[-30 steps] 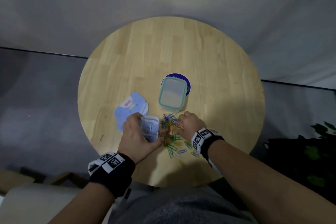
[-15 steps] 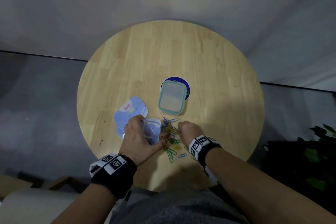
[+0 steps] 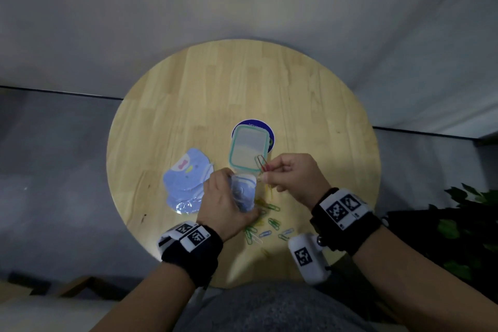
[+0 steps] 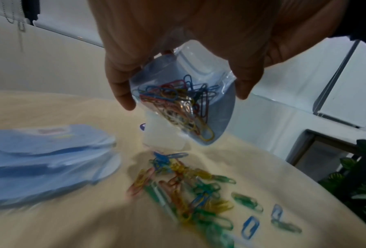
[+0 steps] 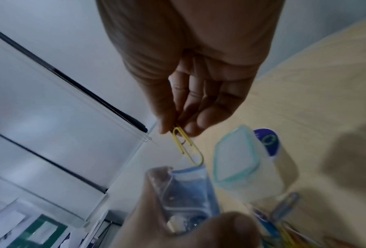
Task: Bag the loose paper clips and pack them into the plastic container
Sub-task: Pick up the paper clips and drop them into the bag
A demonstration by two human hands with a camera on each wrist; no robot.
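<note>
My left hand grips a small clear and blue bag, held above the table. In the left wrist view the bag holds several coloured paper clips. My right hand is raised beside the bag's mouth and pinches a red clip and a yellow clip, whose tip reaches the bag's top edge. Loose paper clips lie on the round wooden table under both hands. The plastic container, clear with a teal rim, stands just beyond my hands.
A stack of flat blue bags lies left of my left hand. A dark blue round disc lies under the container. A potted plant stands off the table at the right. The table's near edge is close to my body.
My right hand has left the pile of clips and risen to the bag's mouth with clips pinched in it. My left hand has kept hold of the bag and lifted it a little.
</note>
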